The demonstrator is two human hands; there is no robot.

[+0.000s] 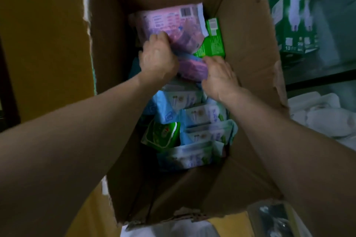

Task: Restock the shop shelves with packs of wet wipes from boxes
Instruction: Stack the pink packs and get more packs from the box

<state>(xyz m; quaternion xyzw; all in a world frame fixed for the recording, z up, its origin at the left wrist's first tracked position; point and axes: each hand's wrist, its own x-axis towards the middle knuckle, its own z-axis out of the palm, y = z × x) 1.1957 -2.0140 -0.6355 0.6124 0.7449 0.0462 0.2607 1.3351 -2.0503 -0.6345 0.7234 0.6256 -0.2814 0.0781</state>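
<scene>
In the brown cardboard box (250, 44), the left hand (158, 59) curls its fingers round a pink plastic wipes pack (192, 67); the right hand (219, 77) presses straight fingers against its other side.

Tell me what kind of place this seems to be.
Probably a shop's stock area: an open cardboard box holds wet wipe packs, the left hand grips a pink pack, and green retail cartons and white rolls are at the right.
</scene>
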